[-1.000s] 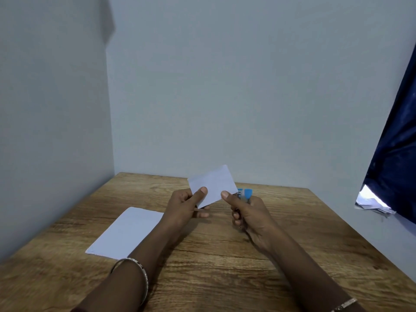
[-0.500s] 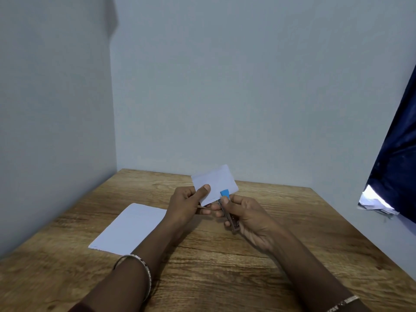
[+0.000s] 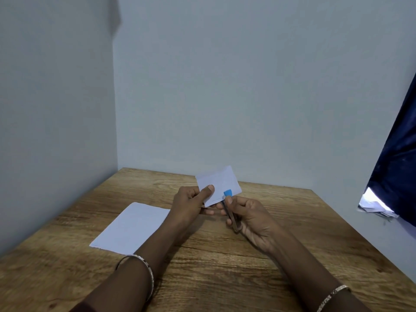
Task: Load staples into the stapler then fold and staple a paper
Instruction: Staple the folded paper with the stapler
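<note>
My left hand pinches a small folded white paper by its lower left corner, thumb on the front, and holds it upright above the wooden table. My right hand grips a small metal stapler with a blue tip. The stapler's blue end sits over the paper's lower right edge. The stapler's jaw at the paper is partly hidden by my fingers.
A flat white sheet lies on the table to the left, under my left forearm. Grey walls close in at the left and back. A dark blue curtain hangs at the right above crumpled papers.
My right hand turned the stapler from behind the paper to its front lower edge and moved its blue tip onto the paper. The left hand kept its hold.
</note>
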`<state>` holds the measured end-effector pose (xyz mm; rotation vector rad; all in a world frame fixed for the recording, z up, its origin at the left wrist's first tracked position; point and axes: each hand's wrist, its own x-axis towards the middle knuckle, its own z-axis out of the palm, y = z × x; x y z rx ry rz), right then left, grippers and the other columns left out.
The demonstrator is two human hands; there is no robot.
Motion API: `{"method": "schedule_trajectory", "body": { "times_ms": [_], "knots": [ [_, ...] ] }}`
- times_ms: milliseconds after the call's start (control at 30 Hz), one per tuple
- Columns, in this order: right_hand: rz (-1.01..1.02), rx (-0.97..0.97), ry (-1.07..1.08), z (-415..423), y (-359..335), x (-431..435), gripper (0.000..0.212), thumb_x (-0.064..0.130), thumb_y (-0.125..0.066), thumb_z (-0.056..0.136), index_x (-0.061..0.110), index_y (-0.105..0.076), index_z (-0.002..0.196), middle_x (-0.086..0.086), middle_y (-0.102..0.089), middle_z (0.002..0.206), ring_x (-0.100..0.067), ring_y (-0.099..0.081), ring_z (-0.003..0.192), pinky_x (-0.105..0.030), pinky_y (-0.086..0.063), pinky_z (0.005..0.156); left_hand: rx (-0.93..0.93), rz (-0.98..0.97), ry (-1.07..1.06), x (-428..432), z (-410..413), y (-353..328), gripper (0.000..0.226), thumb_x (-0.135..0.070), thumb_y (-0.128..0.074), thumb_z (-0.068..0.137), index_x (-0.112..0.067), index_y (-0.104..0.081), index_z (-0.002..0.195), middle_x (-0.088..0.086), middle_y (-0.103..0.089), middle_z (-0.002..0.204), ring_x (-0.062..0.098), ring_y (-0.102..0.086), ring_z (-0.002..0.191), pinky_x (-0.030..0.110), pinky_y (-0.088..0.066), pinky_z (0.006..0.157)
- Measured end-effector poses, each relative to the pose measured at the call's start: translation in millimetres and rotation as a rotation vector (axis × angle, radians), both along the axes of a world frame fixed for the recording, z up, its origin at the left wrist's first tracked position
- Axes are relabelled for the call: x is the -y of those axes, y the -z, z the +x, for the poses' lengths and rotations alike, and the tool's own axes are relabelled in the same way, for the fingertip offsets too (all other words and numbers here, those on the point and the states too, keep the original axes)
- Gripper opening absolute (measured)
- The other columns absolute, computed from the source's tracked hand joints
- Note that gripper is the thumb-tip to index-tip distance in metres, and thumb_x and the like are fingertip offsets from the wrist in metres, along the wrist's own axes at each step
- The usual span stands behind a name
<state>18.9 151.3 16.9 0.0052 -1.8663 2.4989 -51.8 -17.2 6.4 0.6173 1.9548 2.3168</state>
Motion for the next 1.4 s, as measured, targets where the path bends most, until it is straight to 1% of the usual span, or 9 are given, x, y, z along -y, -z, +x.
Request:
{"method": "schedule_trajectory", "body": {
  "times_ms": [200, 333, 500, 833, 967, 1033, 1167, 1333, 1400],
  "knots": [
    [0.019, -0.006, -0.004, -0.3, 1.8, -0.2, 0.035, 0.029, -0.089, 0.068, 0.001, -0.08, 0.087, -0.015, -0.076, 0.091, -0.013, -0.066, 0.071, -0.024, -0.056, 0.055, -0.023, -0.015, 0.011, -0.3, -2.4, 2.4, 0.049, -0.038, -0.068, 0.095, 0.011, -0.073, 0.091, 0.021, -0.079, 0.088, 0.037, -0.078, 0.08, 0.04, -0.063, 0.074],
    [0.019, -0.002, -0.001, -1.2, 3.1, -1.0, 0.037, 0.03, -0.091, 0.066, 0.001, -0.081, 0.088, -0.015, -0.076, 0.091, -0.013, -0.067, 0.071, -0.023, -0.057, 0.055, -0.032, -0.018, 0.015, -0.3, -0.9, 2.5, 0.041, -0.038, -0.068, 0.096, 0.0, -0.079, 0.085, 0.015, -0.081, 0.086, 0.036, -0.079, 0.079, 0.038, -0.063, 0.073],
    [0.019, 0.0, -0.003, -1.0, 3.6, -1.2, 0.038, 0.03, -0.091, 0.065, 0.001, -0.081, 0.088, -0.015, -0.075, 0.09, -0.013, -0.066, 0.07, -0.023, -0.057, 0.055, -0.046, -0.017, 0.022, -0.2, -2.8, 3.4, 0.055, -0.039, -0.068, 0.095, 0.016, -0.069, 0.095, 0.027, -0.077, 0.089, 0.036, -0.079, 0.079, 0.045, -0.063, 0.077],
    [0.009, 0.003, 0.009, 1.8, 0.9, 0.4, 0.034, 0.025, -0.089, 0.065, 0.0, -0.08, 0.086, -0.015, -0.077, 0.092, -0.011, -0.07, 0.073, -0.023, -0.057, 0.054, -0.026, 0.013, 0.073, 0.6, -3.1, 4.4, 0.037, -0.041, -0.067, 0.095, -0.007, -0.081, 0.089, 0.017, -0.081, 0.087, 0.038, -0.079, 0.08, 0.027, -0.062, 0.063],
    [0.028, 0.01, 0.02, 2.9, 0.2, 0.5, 0.037, 0.026, -0.09, 0.063, 0.0, -0.08, 0.087, -0.015, -0.077, 0.093, -0.011, -0.07, 0.074, -0.023, -0.057, 0.055, -0.029, 0.006, 0.08, 0.8, -3.6, 4.1, 0.071, -0.052, -0.071, 0.086, 0.018, -0.065, 0.099, 0.034, -0.074, 0.091, 0.039, -0.079, 0.082, 0.049, -0.061, 0.082],
    [0.044, 0.01, 0.027, 3.1, -0.2, 0.7, 0.036, 0.026, -0.09, 0.064, 0.001, -0.08, 0.087, -0.015, -0.077, 0.092, -0.011, -0.07, 0.073, -0.023, -0.056, 0.055, -0.021, 0.012, 0.083, 0.7, -3.6, 4.2, 0.08, -0.055, -0.073, 0.081, 0.021, -0.06, 0.101, 0.036, -0.073, 0.095, 0.04, -0.078, 0.082, 0.055, -0.058, 0.087],
    [0.064, 0.015, 0.054, 5.4, -2.4, 0.8, 0.029, 0.022, -0.087, 0.066, 0.001, -0.08, 0.085, -0.013, -0.078, 0.089, -0.011, -0.069, 0.07, -0.023, -0.055, 0.054, -0.003, 0.022, 0.12, 0.4, 0.6, 4.0, 0.061, -0.053, -0.072, 0.085, 0.007, -0.073, 0.098, 0.019, -0.08, 0.089, 0.035, -0.079, 0.082, 0.036, -0.064, 0.074],
    [0.099, 0.053, 0.125, 9.1, -6.8, 7.7, 0.021, 0.016, -0.082, 0.076, -0.002, -0.077, 0.086, -0.01, -0.074, 0.071, -0.011, -0.062, 0.053, -0.021, -0.045, 0.043, 0.02, 0.03, 0.118, -0.6, 1.1, 4.1, 0.067, -0.052, -0.074, 0.085, 0.014, -0.069, 0.099, 0.028, -0.078, 0.092, 0.036, -0.079, 0.083, 0.04, -0.06, 0.078],
    [0.086, 0.05, 0.144, 9.4, -8.4, 10.1, 0.017, 0.009, -0.079, 0.083, -0.006, -0.075, 0.091, -0.009, -0.074, 0.066, -0.01, -0.061, 0.048, -0.018, -0.042, 0.037, 0.017, 0.035, 0.116, 0.3, 1.7, 3.7, 0.055, -0.049, -0.072, 0.088, 0.006, -0.076, 0.092, 0.026, -0.078, 0.092, 0.036, -0.079, 0.084, 0.035, -0.062, 0.072]
  ]
}}
